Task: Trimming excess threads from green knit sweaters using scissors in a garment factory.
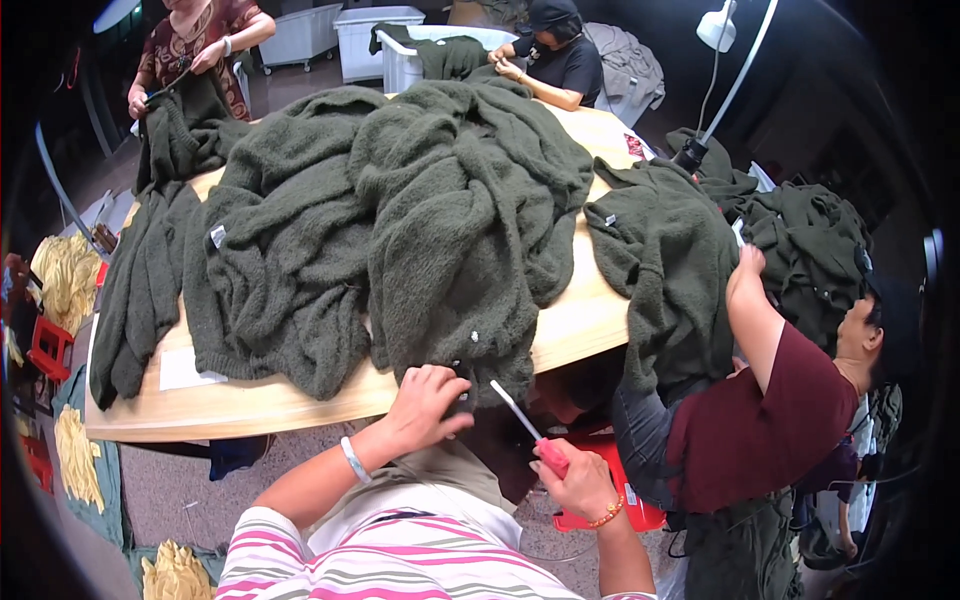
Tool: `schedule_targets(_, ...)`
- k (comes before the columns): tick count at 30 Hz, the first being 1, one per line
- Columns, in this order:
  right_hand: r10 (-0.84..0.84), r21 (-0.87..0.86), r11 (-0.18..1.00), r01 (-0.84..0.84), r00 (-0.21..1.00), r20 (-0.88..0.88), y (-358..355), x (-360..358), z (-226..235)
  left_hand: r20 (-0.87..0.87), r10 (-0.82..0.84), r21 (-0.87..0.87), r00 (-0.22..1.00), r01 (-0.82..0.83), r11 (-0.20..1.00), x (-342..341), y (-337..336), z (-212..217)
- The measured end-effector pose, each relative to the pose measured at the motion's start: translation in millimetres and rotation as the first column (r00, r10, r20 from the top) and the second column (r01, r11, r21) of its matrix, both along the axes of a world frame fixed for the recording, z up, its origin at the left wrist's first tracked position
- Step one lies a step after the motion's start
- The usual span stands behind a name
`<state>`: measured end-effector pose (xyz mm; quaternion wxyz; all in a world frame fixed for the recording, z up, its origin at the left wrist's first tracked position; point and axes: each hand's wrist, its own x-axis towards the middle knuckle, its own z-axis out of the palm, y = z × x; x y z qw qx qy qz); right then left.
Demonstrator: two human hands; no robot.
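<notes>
A big heap of dark green fuzzy knit garments covers a wooden table. My left hand pinches the hanging lower edge of one garment at the table's front edge. My right hand grips a small tool with a red handle and a thin white shaft, its tip pointing up at that same garment edge, close to my left fingers. A silver bangle is on my left wrist and a beaded bracelet on my right.
A person in a maroon shirt at the right leans over another green garment. Two more people work at the far side. A white lamp stands at the back right, white bins behind, yellow items at the left.
</notes>
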<state>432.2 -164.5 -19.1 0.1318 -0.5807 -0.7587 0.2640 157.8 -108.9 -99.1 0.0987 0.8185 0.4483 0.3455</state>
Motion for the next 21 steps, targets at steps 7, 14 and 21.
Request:
schedule_targets(7,-0.149,0.031,0.987,0.159,0.968,-0.203,11.1,23.2,-4.1,-0.595,-0.011,0.144,0.804,0.121,0.982,20.8,9.8,3.9)
schedule_targets(14,-0.206,0.007,0.976,0.218,0.930,-0.304,12.5,43.7,-17.5,-0.504,-0.279,-0.007,0.818,0.319,0.948,48.7,56.2,3.4)
schedule_targets(21,-0.228,0.011,0.967,0.256,0.880,-0.417,33.5,48.7,-16.5,0.642,-0.098,0.143,0.761,0.006,0.990,3.1,110.2,170.5)
